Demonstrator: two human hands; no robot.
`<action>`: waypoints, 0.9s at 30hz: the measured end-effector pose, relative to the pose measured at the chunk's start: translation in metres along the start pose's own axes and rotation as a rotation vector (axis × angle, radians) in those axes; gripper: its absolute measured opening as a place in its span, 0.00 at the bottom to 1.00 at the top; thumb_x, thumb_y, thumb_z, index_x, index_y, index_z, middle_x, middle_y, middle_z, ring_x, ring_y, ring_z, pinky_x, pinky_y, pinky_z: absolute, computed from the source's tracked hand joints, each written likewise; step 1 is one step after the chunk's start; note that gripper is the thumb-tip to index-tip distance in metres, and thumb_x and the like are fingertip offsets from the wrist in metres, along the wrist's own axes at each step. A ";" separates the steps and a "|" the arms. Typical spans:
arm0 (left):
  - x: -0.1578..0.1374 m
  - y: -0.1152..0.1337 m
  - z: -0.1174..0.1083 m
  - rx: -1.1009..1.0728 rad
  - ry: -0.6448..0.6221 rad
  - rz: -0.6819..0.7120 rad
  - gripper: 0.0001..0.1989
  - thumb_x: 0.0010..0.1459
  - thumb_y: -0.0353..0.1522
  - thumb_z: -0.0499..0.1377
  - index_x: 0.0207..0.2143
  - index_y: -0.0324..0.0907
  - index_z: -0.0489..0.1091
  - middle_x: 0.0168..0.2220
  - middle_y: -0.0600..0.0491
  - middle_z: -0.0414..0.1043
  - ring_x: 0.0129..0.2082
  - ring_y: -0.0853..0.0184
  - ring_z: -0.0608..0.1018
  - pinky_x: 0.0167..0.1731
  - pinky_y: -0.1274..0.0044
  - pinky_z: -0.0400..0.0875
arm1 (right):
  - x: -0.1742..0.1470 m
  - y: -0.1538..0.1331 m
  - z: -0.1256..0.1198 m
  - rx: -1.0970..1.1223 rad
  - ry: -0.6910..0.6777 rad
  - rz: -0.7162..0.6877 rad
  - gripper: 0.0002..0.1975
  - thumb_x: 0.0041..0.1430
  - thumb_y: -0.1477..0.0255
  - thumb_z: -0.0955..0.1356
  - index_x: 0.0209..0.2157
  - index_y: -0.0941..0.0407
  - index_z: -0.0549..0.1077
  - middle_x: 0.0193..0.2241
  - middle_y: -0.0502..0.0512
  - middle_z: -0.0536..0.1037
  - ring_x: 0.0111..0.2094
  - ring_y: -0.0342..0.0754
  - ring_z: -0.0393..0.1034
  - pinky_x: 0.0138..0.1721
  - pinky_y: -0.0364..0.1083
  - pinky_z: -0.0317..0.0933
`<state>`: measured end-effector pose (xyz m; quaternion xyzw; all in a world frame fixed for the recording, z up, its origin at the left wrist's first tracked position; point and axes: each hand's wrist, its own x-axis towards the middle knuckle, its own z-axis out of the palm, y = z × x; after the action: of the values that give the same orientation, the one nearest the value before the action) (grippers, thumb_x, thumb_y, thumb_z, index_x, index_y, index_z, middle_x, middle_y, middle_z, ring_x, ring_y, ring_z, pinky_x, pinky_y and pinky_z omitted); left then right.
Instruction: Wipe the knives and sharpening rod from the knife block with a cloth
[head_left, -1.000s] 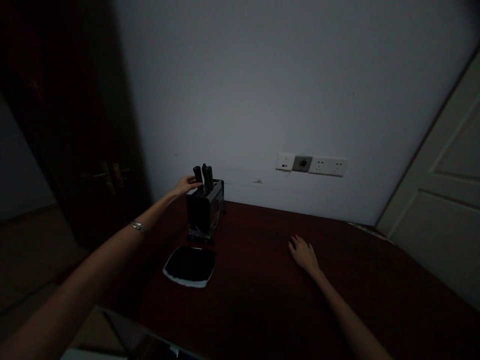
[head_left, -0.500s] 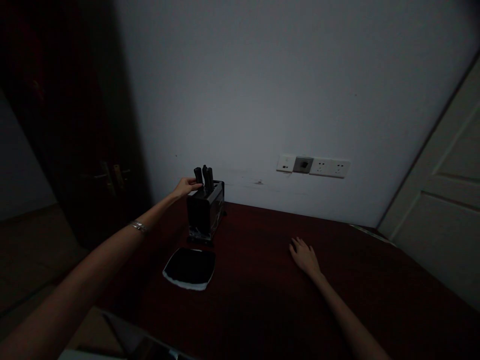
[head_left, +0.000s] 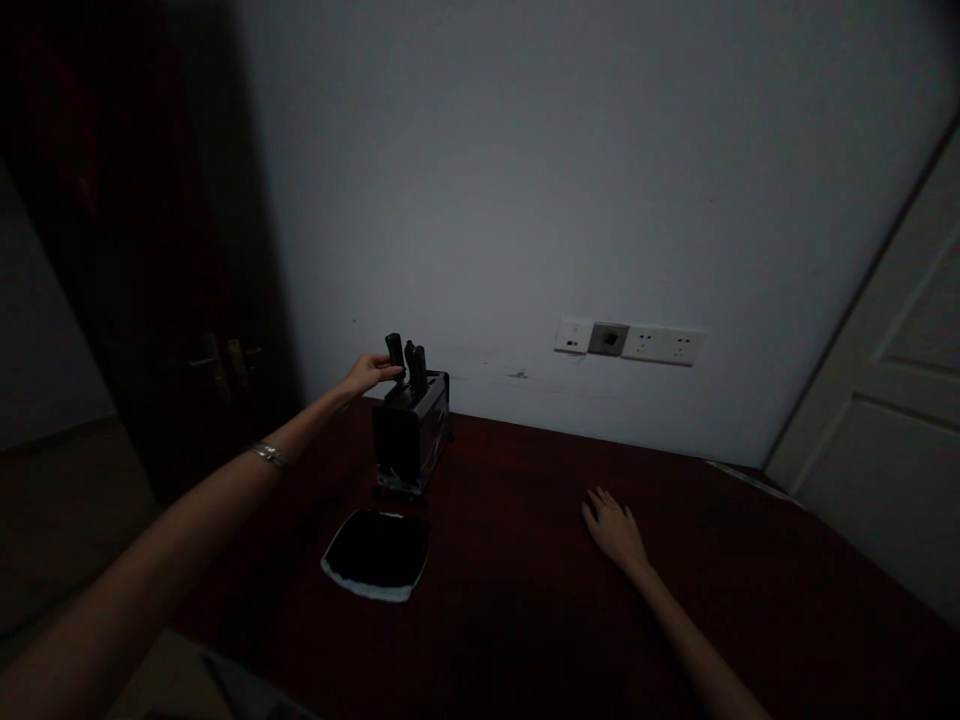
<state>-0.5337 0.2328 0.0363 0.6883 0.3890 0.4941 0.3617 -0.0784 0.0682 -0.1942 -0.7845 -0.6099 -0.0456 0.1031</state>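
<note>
Left hand point(head_left: 367, 373) left of centre, fingers closing around leftmost knife handle point(head_left: 394, 350) sticking up from knife block point(head_left: 409, 435). Firm grip unclear in dim light. Block upright on desk point(head_left: 525, 580), dark mat point(head_left: 377, 553) just below it. Right hand point(head_left: 616, 530) flat on desk, fingers spread, empty.

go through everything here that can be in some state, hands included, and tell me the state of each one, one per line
Left hand: stretched out, fingers on a dark knife handle.
Right hand: flat on the dark red table, holding nothing.
Knife block: upright, handles sticking out of its top.
Black mat: lying flat in front of the block.
Wall sockets: nothing plugged in that I can see.
</note>
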 end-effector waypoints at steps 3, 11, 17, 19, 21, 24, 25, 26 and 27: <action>0.007 0.007 -0.006 -0.006 0.003 0.011 0.19 0.40 0.34 0.65 0.37 0.36 0.73 0.36 0.49 0.75 0.36 0.65 0.76 0.42 0.71 0.68 | 0.001 0.000 0.001 -0.004 -0.008 -0.002 0.26 0.60 0.64 0.53 0.56 0.61 0.59 0.59 0.61 0.57 0.60 0.52 0.48 0.57 0.56 0.42; 0.026 0.038 -0.026 0.005 0.012 0.069 0.17 0.40 0.35 0.65 0.35 0.36 0.73 0.34 0.47 0.75 0.36 0.63 0.76 0.43 0.69 0.68 | -0.002 -0.003 -0.005 0.004 -0.015 0.001 0.26 0.60 0.64 0.53 0.56 0.61 0.59 0.59 0.61 0.57 0.60 0.52 0.48 0.58 0.56 0.41; 0.034 0.073 -0.036 -0.016 0.043 0.097 0.16 0.41 0.33 0.65 0.34 0.35 0.73 0.34 0.46 0.75 0.35 0.64 0.76 0.44 0.69 0.68 | -0.002 -0.002 -0.004 -0.007 -0.013 -0.002 0.26 0.60 0.64 0.53 0.56 0.61 0.59 0.59 0.61 0.57 0.60 0.52 0.48 0.57 0.56 0.42; 0.035 0.085 -0.040 -0.016 0.050 0.113 0.17 0.40 0.34 0.65 0.34 0.35 0.73 0.34 0.46 0.75 0.35 0.64 0.77 0.44 0.69 0.68 | -0.001 -0.002 -0.002 0.000 -0.013 -0.001 0.26 0.60 0.64 0.53 0.56 0.61 0.59 0.59 0.61 0.57 0.60 0.52 0.48 0.57 0.56 0.42; 0.036 0.097 -0.044 -0.005 0.053 0.139 0.18 0.40 0.34 0.65 0.35 0.34 0.73 0.34 0.46 0.75 0.35 0.64 0.77 0.45 0.68 0.68 | 0.000 -0.002 -0.001 0.008 -0.013 0.003 0.26 0.60 0.64 0.53 0.56 0.61 0.59 0.59 0.60 0.57 0.60 0.52 0.47 0.57 0.56 0.41; 0.035 0.116 -0.051 0.015 0.074 0.193 0.18 0.40 0.34 0.65 0.35 0.34 0.73 0.34 0.46 0.75 0.35 0.64 0.77 0.45 0.68 0.68 | 0.000 -0.002 -0.001 0.015 -0.012 0.007 0.26 0.60 0.64 0.53 0.57 0.61 0.58 0.59 0.61 0.57 0.60 0.52 0.47 0.58 0.56 0.41; 0.034 0.124 -0.053 0.023 0.085 0.212 0.18 0.41 0.34 0.65 0.35 0.33 0.72 0.34 0.46 0.75 0.35 0.64 0.77 0.45 0.68 0.68 | -0.001 -0.003 -0.001 0.018 -0.011 0.007 0.26 0.60 0.64 0.53 0.57 0.61 0.58 0.59 0.61 0.57 0.60 0.52 0.47 0.58 0.56 0.41; 0.033 0.132 -0.055 0.032 0.098 0.229 0.18 0.41 0.34 0.65 0.35 0.33 0.72 0.34 0.45 0.75 0.35 0.64 0.77 0.45 0.67 0.67 | -0.001 -0.003 -0.002 0.022 -0.011 0.008 0.26 0.60 0.64 0.53 0.57 0.61 0.58 0.59 0.61 0.57 0.60 0.52 0.47 0.58 0.56 0.41; 0.032 0.140 -0.056 0.041 0.112 0.246 0.18 0.42 0.35 0.65 0.35 0.33 0.72 0.35 0.45 0.75 0.35 0.64 0.77 0.45 0.67 0.67 | -0.002 -0.004 -0.003 0.031 -0.010 0.008 0.26 0.60 0.65 0.53 0.56 0.62 0.58 0.59 0.61 0.56 0.60 0.52 0.47 0.58 0.57 0.41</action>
<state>-0.5560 0.2069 0.1869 0.7092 0.3315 0.5644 0.2620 -0.0826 0.0665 -0.1911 -0.7854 -0.6078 -0.0320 0.1125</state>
